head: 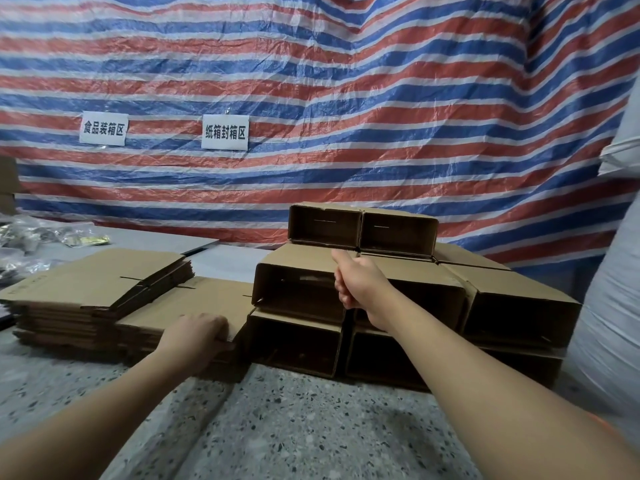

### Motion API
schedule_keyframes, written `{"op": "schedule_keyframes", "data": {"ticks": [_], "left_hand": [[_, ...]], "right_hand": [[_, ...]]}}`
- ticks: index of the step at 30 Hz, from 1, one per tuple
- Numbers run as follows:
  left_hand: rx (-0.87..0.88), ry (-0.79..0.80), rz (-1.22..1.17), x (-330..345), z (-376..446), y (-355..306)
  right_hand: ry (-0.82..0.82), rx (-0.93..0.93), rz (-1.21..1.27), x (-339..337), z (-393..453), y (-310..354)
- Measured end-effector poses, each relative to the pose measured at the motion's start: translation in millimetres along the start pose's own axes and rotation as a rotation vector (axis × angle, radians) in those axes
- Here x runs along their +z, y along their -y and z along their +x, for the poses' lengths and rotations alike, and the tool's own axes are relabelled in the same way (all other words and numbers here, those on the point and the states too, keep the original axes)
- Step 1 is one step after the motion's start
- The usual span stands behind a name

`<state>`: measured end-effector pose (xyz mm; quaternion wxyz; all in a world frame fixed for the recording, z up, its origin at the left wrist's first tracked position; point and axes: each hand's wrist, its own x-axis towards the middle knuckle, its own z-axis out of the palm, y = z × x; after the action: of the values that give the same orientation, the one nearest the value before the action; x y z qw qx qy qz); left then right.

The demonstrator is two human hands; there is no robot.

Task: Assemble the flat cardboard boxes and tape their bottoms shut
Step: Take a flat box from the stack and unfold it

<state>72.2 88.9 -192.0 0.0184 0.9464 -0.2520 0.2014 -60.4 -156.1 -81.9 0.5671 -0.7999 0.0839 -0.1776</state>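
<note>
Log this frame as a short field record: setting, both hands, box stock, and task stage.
setting: speckled stone floor, red-white-blue striped tarp behind with two white paper signs
left hand: grips the near edge of the top flat brown cardboard blank
right hand: holds the right edge of an assembled brown cardboard box on the stack
assembled boxes: stacked on their sides, open ends facing the camera
tape: not visible
stage: picking up the next flat blank

Packing workshop: striped tarp, stacked cardboard boxes
</note>
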Motion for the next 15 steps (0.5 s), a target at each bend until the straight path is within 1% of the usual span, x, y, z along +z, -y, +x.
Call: {"op": "schedule_keyframes", "data": {"ticks": [2,6,7,11,15], "left_hand": [[0.002,0.021,-0.022,-5,-1,2],[0.020,0.088,-0.140,-16,-3,10],[0.018,0.085,-0.171,-19,-3,12],[0.003,-0.072,-0.218,-30,2,15],[-0.009,-0.165,-0.100,-43,6,11]], "right_hand": [[0.006,0.003,-0.009,-1,-1,-1],[0.003,0.016,-0.022,-2,-2,-2],[0.002,0.018,-0.026,-2,-2,-3],[0.000,0.023,-0.033,-1,-3,-2],[0.006,0.021,-0.028,-1,-5,-2]]}}
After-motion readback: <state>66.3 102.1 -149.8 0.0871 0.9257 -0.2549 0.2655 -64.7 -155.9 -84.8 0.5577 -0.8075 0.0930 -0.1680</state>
